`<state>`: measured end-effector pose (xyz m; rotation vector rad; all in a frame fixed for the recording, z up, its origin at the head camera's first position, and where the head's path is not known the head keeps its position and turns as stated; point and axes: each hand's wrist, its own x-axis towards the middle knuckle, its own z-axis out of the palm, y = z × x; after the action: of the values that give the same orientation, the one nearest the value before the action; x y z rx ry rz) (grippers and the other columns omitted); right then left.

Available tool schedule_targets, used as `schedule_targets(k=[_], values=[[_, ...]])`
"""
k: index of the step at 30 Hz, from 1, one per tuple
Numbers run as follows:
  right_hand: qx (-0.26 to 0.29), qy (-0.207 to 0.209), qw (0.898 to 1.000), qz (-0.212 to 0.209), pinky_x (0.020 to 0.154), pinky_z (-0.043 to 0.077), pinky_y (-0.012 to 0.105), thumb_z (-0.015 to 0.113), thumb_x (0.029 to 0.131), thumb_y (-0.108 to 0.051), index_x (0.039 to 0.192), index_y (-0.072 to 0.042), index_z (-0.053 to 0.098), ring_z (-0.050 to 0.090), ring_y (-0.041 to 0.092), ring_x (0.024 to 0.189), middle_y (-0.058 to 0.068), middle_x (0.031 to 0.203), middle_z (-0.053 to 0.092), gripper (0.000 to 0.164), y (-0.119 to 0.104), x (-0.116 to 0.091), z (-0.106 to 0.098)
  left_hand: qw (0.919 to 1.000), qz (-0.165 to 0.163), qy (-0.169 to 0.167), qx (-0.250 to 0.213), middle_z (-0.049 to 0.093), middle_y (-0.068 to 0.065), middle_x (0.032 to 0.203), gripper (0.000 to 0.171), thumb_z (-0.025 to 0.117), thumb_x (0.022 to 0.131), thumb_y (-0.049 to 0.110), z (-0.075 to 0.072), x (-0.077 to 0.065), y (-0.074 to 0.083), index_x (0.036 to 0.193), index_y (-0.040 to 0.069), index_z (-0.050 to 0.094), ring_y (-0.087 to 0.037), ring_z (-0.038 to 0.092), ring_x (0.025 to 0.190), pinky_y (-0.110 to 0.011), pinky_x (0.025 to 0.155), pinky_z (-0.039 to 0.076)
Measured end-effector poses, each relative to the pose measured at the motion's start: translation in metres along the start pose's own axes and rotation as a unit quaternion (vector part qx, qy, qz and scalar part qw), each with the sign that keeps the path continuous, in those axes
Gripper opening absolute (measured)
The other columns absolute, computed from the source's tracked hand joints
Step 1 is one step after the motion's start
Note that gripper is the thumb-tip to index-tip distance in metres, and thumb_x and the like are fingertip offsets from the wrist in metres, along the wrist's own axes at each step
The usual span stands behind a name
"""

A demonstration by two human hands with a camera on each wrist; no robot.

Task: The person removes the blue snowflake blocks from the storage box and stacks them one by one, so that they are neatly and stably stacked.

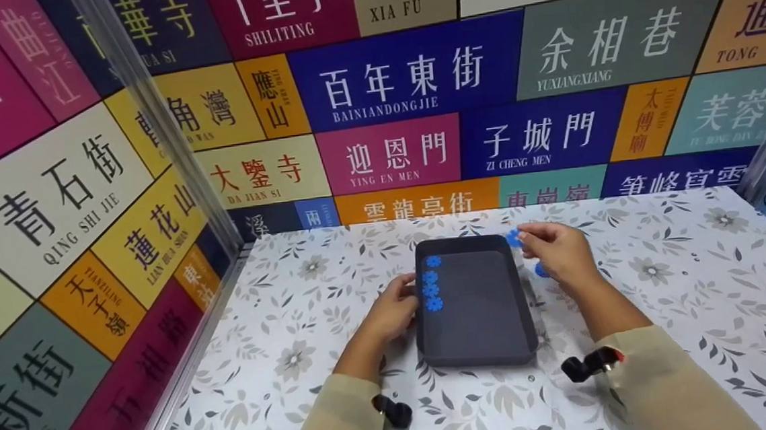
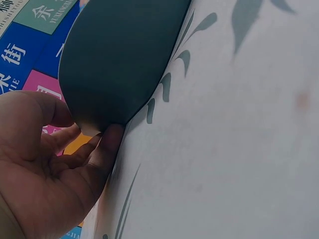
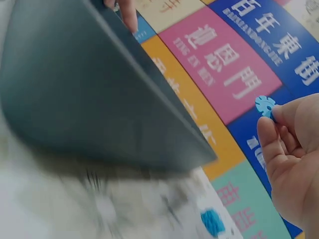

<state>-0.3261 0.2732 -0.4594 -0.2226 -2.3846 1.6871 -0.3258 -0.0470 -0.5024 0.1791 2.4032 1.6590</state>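
A dark grey rectangular tray lies on the table, with several blue notched plastic discs along its left side. My left hand holds the tray's left wall; in the left wrist view, that hand has its thumb and fingers around the edge. Beyond the tray's far right corner, my right hand pinches one blue notched disc between thumb and finger, raised above the table. Another blue disc lies on the table, partly hidden under the right hand.
The table has a white cover with grey leaves and flowers. Behind it and at the left stand panels of coloured signs with Chinese characters. Small black devices sit on both sleeves.
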Motion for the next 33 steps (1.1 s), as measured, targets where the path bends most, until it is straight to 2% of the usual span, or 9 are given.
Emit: schedule_targets(k=[4, 10, 16, 21, 33], values=[[0.001, -0.002, 1.000, 0.022, 0.083, 0.063, 0.022, 0.072, 0.102, -0.041, 0.136, -0.005, 0.072, 0.072, 0.001, 0.085, -0.015, 0.097, 0.073, 0.050, 0.011, -0.002, -0.020, 1.0000, -0.001, 0.002, 0.002, 0.064, -0.013, 0.149, 0.062, 0.056, 0.095, 0.015, 0.001, 0.000, 0.001, 0.158, 0.016, 0.051, -0.027, 0.064, 0.128, -0.039, 0.092, 0.059], [0.034, -0.015, 0.999, 0.033, 0.080, 0.063, 0.019, 0.074, 0.101, -0.033, 0.136, 0.006, 0.068, 0.072, 0.003, 0.084, -0.020, 0.090, 0.072, 0.052, 0.035, 0.006, -0.035, 0.9997, -0.012, 0.003, -0.019, 0.062, -0.013, 0.150, 0.060, 0.055, 0.098, 0.015, 0.002, -0.001, 0.001, 0.158, 0.017, 0.051, -0.027, 0.063, 0.130, -0.044, 0.100, 0.059], [0.041, -0.022, 0.996, 0.071, 0.077, 0.062, 0.017, 0.072, 0.103, -0.026, 0.138, 0.007, 0.065, 0.071, 0.000, 0.080, -0.019, 0.089, 0.074, 0.049, 0.055, 0.012, -0.041, 0.9998, -0.013, 0.005, -0.016, 0.062, -0.014, 0.150, 0.060, 0.055, 0.098, 0.015, 0.003, -0.001, 0.002, 0.158, 0.016, 0.051, -0.028, 0.062, 0.131, -0.046, 0.104, 0.058], [0.023, -0.031, 0.994, 0.104, 0.075, 0.060, 0.017, 0.071, 0.103, -0.026, 0.136, 0.006, 0.067, 0.070, 0.001, 0.077, -0.015, 0.084, 0.074, 0.046, 0.066, 0.013, -0.043, 0.9999, -0.012, 0.002, -0.009, 0.063, -0.014, 0.150, 0.059, 0.055, 0.098, 0.015, 0.002, -0.002, 0.002, 0.157, 0.016, 0.052, -0.029, 0.063, 0.131, -0.046, 0.103, 0.058], [0.019, -0.030, 0.994, 0.102, 0.074, 0.061, 0.018, 0.071, 0.103, -0.022, 0.133, 0.007, 0.067, 0.068, 0.002, 0.076, -0.011, 0.085, 0.073, 0.043, 0.071, 0.011, -0.040, 0.9998, -0.013, 0.004, -0.014, 0.063, -0.013, 0.150, 0.060, 0.055, 0.098, 0.015, 0.001, -0.002, 0.001, 0.157, 0.017, 0.052, -0.027, 0.064, 0.127, -0.041, 0.098, 0.058]])
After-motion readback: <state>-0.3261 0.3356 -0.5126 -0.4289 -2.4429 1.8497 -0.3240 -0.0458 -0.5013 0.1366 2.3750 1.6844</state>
